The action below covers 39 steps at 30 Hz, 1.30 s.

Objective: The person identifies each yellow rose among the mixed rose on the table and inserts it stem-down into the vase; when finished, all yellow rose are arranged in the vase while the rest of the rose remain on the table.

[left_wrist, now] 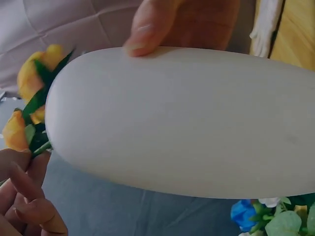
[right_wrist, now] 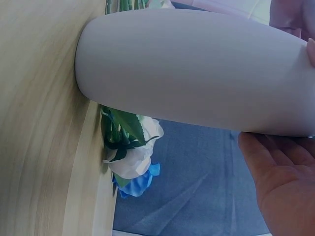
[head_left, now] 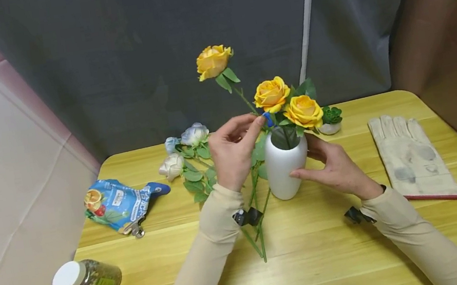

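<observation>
Well, we see the vase (head_left: 286, 173) standing upright on the table (head_left: 338, 254), two yellow roses (head_left: 272, 94) at its mouth and a dark leaf (head_left: 286, 138) showing just inside the rim. We find the right hand (head_left: 338, 168) curved round the vase's right side, thumb across the front and fingers reaching behind. At the vase's upper left, we see the left hand (head_left: 234, 151) with thumb and fingertips brought together in a pinch; they seem to hold the stem of the tall rose (head_left: 214, 61), though the hand partly hides the contact. That rose rises above the vase and leans left. Left of the vase we spot pale flowers (head_left: 194, 135) lying down, and green stems (head_left: 262, 238) stretching nearer than its base. Farther left we have a blue pouch (head_left: 118, 203) and a white-capped jar (head_left: 98, 280). Behind the vase, to its right, we note a potted plant (head_left: 331, 117); well right of it, a glove (head_left: 413, 159).
</observation>
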{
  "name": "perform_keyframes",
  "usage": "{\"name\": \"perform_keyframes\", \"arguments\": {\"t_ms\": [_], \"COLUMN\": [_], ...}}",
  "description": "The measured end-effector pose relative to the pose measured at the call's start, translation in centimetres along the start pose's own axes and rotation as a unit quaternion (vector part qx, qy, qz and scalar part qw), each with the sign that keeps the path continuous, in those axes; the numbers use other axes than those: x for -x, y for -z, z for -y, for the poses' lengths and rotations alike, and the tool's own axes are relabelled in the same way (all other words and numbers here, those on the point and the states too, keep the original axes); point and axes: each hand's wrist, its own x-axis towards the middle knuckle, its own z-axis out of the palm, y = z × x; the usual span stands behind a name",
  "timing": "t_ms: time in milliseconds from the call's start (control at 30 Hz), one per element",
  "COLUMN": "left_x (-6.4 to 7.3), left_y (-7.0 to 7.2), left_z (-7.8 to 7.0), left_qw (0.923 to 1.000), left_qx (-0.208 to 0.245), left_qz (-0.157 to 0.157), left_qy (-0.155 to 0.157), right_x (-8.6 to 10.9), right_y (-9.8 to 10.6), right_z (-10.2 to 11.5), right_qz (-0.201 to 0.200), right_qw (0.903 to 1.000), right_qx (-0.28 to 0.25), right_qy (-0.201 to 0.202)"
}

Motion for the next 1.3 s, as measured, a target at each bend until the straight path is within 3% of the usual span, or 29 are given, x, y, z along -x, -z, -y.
{"name": "perform_keyframes", "arguments": {"t_ms": [133,367,667,967,1067,1200,1300], "left_x": [0.2,0.2,0.3,0.6,0.6,0.5,0.5], "left_y": [-0.2,-0.2,-0.3,-0.1,0.2,1.2,2.4], "left_z": [0.1,0.1,-0.1,-0.2,-0.2,-0.1,0.1], "left_qw": [0.9991,0.9976,0.9924,0.9921,0.9920,0.9918,0.9898], "left_qx": [-0.036,-0.062,-0.104,-0.118,-0.116,-0.117,-0.133], "left_qz": [0.019,0.028,0.049,0.043,0.049,0.050,0.048], "left_qy": [0.003,-0.009,-0.044,0.004,0.003,-0.002,0.014], "right_x": [-0.1,-0.1,0.0,0.1,0.1,0.1,0.1], "right_y": [-0.1,-0.2,-0.2,-0.1,-0.1,0.0,0.0], "right_z": [0.0,0.0,0.1,0.1,0.2,0.2,0.2], "right_qz": [-0.002,-0.004,-0.004,0.000,0.000,0.000,0.000], "right_qw": [1.0000,1.0000,0.9999,0.9999,0.9999,0.9999,0.9999], "right_qx": [0.004,0.004,0.007,0.010,0.011,0.011,0.009], "right_qy": [0.007,0.005,0.008,-0.002,-0.006,-0.012,-0.013]}}
